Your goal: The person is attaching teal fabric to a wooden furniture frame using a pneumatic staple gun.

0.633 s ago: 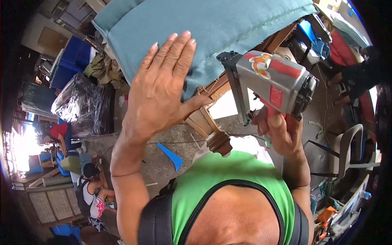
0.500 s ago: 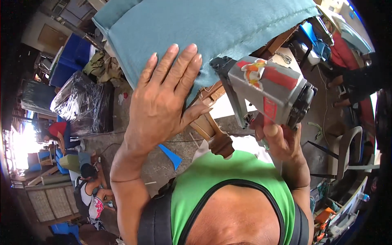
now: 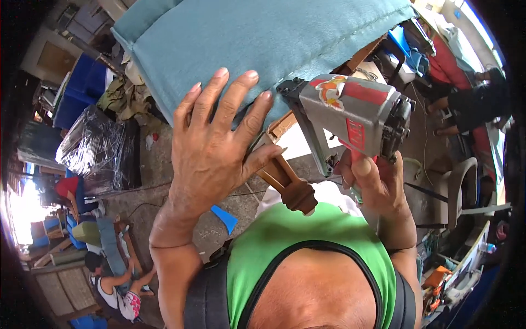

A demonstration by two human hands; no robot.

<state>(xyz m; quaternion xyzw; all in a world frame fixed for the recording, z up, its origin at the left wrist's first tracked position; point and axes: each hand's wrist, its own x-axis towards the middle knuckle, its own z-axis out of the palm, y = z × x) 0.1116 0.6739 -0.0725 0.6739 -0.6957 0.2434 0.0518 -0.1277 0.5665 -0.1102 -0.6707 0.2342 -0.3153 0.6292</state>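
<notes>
A light blue upholstered seat [image 3: 263, 41] with a stitched seam along its edge lies in front of me at the top of the view. My left hand [image 3: 208, 148] rests on its near edge, fingers spread, the index finger bent at the rim. My right hand [image 3: 375, 183] grips a silver-and-red staple gun [image 3: 364, 112] by its handle. The gun's nose meets the fabric edge just right of my left fingertips; the exact contact point is hard to make out. Below them a brown carved wooden leg [image 3: 298, 194] sticks out toward me.
On the left, a bundle in clear plastic wrap [image 3: 93, 151] stands near blue panels [image 3: 85, 79]. Two people work on the lower left, and another stands at the far right. A chair [image 3: 463, 189] is on the right. A blue scrap [image 3: 224, 219] lies on the floor.
My left fingers have spread, and the index finger has bent down toward the seat's edge. The staple gun has shifted slightly left in view, its nose still at the fabric edge.
</notes>
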